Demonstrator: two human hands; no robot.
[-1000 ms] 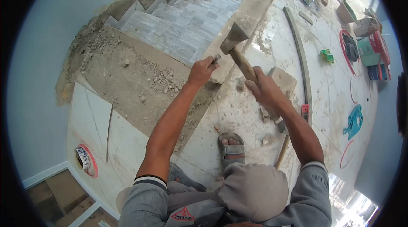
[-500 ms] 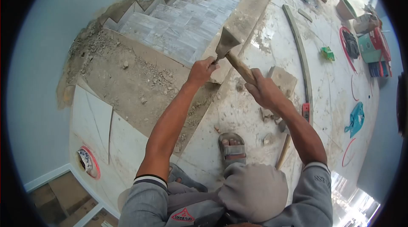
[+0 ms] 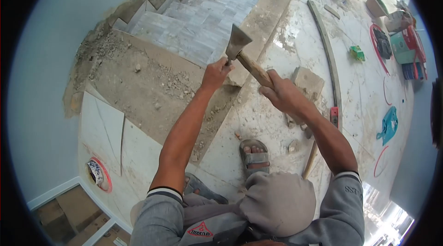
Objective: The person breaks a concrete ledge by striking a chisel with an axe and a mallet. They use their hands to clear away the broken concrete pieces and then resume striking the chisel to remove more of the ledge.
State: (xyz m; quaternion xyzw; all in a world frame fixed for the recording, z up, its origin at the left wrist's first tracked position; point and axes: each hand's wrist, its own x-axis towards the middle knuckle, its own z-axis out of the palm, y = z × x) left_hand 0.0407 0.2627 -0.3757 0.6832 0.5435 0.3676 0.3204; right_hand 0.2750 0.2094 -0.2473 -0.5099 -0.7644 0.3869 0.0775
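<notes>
My right hand (image 3: pixel 285 93) is wrapped round the wooden handle of a hatchet (image 3: pixel 253 67). The broad, dusty metal head of that hatchet is at the top of the view, just above my other fist. My left hand (image 3: pixel 215 74) is closed beside the head, over the edge of the concrete ledge (image 3: pixel 272 8). A short dark bit shows at its fingertips, but what it grips is mostly hidden. Left of this hand lies a rubble-strewn landing bed (image 3: pixel 143 82) of sand and broken mortar. Grey-tiled stairs (image 3: pixel 194 29) lie past it.
A concrete chunk (image 3: pixel 308 82) lies right of the ledge, near a long wooden strip (image 3: pixel 326 47) and a red level (image 3: pixel 334 116). Tubs, a green packet (image 3: pixel 356 53) and a blue bag (image 3: pixel 388 124) are farther right. A white slab (image 3: pixel 102 126) is at left.
The hatchet head has shifted slightly up and left, with its blade turned a little. My left hand has moved slightly left; both hands keep their grips.
</notes>
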